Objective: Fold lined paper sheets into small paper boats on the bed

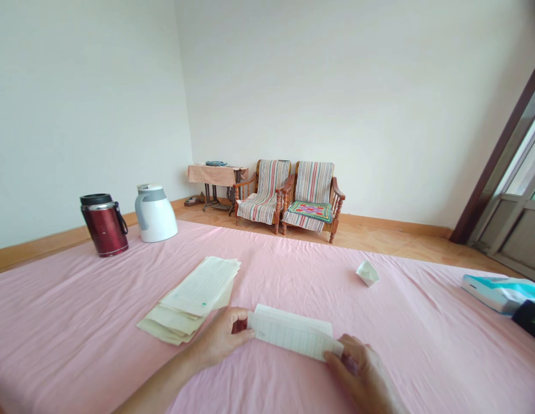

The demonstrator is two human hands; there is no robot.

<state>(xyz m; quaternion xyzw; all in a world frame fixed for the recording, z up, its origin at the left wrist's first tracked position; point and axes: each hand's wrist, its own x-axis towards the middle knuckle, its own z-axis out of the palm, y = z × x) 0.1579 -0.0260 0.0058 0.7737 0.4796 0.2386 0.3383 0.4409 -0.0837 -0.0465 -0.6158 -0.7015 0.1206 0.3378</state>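
The thumb and fingers of the left hand point(219, 336) pinch the left end of a folded ruled paper sheet point(293, 333). The thumb and fingers of the right hand point(364, 368) pinch the lower right corner of the same sheet. The sheet forms a long strip between the two hands, just above or on the pink cloth point(306, 267); contact with the cloth cannot be confirmed. Two layers are visible, the rear layer projecting beyond the front one along the upper edge.

Beside the left hand, on its far left side, lies a loose stack of ruled paper point(196, 296), its sheets offset from one another. Beyond the right hand, well apart from it, a small folded paper piece point(368, 273) rests on the cloth.

At the far left of the cloth, a red vacuum flask point(106, 230) with a black lid stands upright near a white thermal jug point(159, 221) with a grey handle. At the right edge lies a blue-and-white packet point(493, 293), with a black object point(530, 319), partly cut off, in front of it.

Past the cloth, two wooden armchairs point(287, 190) with striped covers stand side by side near the wall, to the right of a treadle sewing table point(218, 175)
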